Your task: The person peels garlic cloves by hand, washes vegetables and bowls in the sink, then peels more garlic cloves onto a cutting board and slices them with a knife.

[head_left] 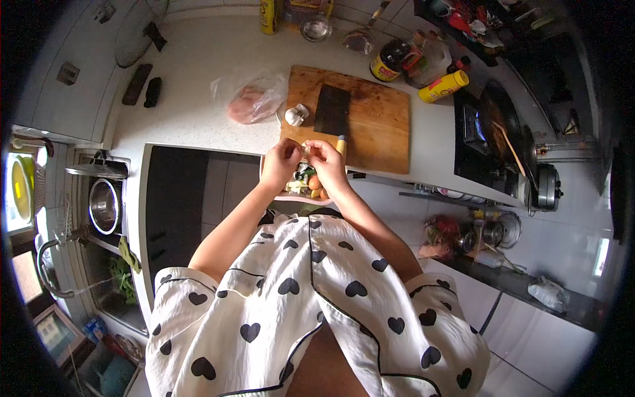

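Note:
My left hand (282, 163) and my right hand (327, 163) meet in front of me, fingertips pinched together on a small pale garlic clove (305, 149), partly hidden by the fingers. Right below them is a pink-rimmed bin (305, 199) holding food scraps and eggshells (314, 182). Just beyond my left hand, a white garlic bulb (296, 115) rests at the left side of the wooden cutting board (381, 126). A dark-bladed cleaver (332, 109) lies on the board, its light handle (341, 144) pointing toward me beside my right hand.
Raw meat in a clear plastic bag (251, 103) lies left of the board. A yellow bottle (444, 87) and a dark jar (390, 61) stand behind it on the right. Further right is a stove with a wok (497, 126). The sink (119, 281) with greens is at left.

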Demonstrator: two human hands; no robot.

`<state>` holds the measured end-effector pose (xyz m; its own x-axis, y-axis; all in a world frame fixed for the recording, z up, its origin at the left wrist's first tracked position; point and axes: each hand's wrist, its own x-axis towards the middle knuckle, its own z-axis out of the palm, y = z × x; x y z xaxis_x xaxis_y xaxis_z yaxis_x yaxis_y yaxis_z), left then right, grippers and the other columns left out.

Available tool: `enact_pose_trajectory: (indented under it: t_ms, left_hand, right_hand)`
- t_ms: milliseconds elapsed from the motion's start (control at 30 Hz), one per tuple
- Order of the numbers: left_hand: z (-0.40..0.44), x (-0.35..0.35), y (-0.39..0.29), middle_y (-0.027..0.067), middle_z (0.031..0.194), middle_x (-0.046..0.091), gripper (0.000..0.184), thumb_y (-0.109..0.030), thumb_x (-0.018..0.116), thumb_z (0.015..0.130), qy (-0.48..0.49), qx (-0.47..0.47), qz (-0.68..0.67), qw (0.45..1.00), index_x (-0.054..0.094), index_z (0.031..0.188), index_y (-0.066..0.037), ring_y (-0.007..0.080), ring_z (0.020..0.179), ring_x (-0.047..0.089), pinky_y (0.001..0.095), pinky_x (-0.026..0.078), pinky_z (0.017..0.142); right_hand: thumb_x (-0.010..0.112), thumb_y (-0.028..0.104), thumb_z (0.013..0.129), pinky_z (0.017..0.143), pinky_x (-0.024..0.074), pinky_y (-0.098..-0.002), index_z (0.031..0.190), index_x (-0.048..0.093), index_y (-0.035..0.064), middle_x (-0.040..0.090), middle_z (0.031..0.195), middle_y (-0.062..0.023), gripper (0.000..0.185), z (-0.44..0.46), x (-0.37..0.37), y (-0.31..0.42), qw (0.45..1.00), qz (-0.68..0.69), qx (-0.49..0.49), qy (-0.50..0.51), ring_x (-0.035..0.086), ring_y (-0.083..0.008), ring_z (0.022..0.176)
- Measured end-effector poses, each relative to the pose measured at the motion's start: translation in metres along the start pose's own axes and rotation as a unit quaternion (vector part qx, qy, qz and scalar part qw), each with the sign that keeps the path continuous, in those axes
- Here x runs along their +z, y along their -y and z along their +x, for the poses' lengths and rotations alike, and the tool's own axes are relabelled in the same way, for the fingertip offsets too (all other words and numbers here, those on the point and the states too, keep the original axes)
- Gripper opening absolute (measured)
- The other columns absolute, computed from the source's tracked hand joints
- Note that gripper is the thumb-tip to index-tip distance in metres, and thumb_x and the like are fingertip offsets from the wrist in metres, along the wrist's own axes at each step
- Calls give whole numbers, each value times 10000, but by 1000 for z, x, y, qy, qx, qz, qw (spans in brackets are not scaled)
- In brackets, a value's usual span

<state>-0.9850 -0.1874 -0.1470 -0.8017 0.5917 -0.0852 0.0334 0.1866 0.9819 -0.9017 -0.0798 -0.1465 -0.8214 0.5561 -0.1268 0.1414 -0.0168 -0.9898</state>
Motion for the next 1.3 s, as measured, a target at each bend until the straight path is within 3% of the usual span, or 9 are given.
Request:
enact_pose_trajectory:
  t_ms: [100, 267, 333, 467, 500, 600, 867, 1133, 1300]
  left_hand:
    - [0, 3, 7, 36, 670, 564, 142, -124, 526, 831, 4, -75, -107, 991, 557, 844, 14, 97, 568, 504, 234, 417, 530]
    - [-2, -1, 15, 13, 665, 546, 147, -126, 518, 842, -19, -199, -228, 953, 556, 859, 15, 73, 558, 480, 210, 394, 504]
    - [-5, -7, 19, 36, 660, 561, 154, -136, 531, 832, -10, -169, -181, 969, 568, 842, 13, 96, 559, 505, 232, 413, 516]
    - [-9, -16, 16, 100, 671, 588, 126, -127, 561, 786, 35, -12, 76, 996, 589, 785, -4, 185, 576, 567, 285, 453, 562]
    - [-9, -16, 12, 139, 722, 605, 103, -112, 573, 744, 40, 6, 117, 992, 597, 766, -14, 259, 642, 598, 320, 472, 621]
    - [-8, -17, 12, 137, 747, 620, 118, -108, 575, 726, 56, 20, 170, 984, 603, 792, -15, 275, 673, 604, 333, 474, 638]
    - [-8, -4, -3, 124, 765, 638, 227, -203, 575, 814, 61, -45, 32, 997, 630, 904, -3, 186, 663, 600, 291, 464, 615]
    - [-5, 2, -6, 79, 686, 633, 289, -247, 578, 837, 83, -78, 13, 993, 625, 890, 33, 109, 585, 560, 259, 442, 535]
    - [-4, 1, 2, 83, 674, 634, 267, -219, 562, 846, 101, -107, -11, 989, 625, 869, 39, 105, 567, 553, 257, 440, 527]
  right_hand:
    - [520, -28, 817, 824, 462, -267, 1076, 524, 52, 575, 1015, -53, 270, -2, 5, 0, 971, 174, 162, -11, 561, -157, 937]
    - [544, 42, 837, 803, 473, -295, 1059, 510, 92, 592, 998, -74, 231, 2, 2, -2, 900, 349, 254, -58, 576, -182, 913]
    - [570, 76, 830, 801, 483, -313, 1026, 517, 116, 597, 1015, -97, 206, 8, -7, -6, 883, 374, 278, -61, 584, -204, 930]
    - [585, 87, 822, 830, 461, -319, 1025, 518, 85, 592, 1022, -84, 214, 5, -12, 0, 921, 304, 244, -23, 580, -189, 926]
    - [589, 89, 820, 835, 454, -313, 1025, 518, 75, 591, 1022, -81, 218, 4, -11, 2, 927, 294, 233, -10, 579, -181, 924]
    - [601, 90, 813, 831, 439, -270, 1022, 508, 33, 586, 1014, -72, 236, 3, -8, 10, 979, 89, 182, -23, 568, -148, 917]
    - [579, 18, 800, 785, 438, -250, 958, 520, 2, 592, 928, -66, 169, -2, -9, -13, 998, -52, -28, 27, 575, -146, 894]
    - [576, -55, 653, 798, 427, -374, 920, 553, 39, 559, 961, -128, 284, -8, -9, 9, 932, -306, -194, -26, 524, -311, 919]
    - [573, -50, 663, 799, 418, -375, 876, 573, 42, 541, 933, -108, 232, -11, -6, 20, 903, -365, -224, -33, 508, -306, 916]
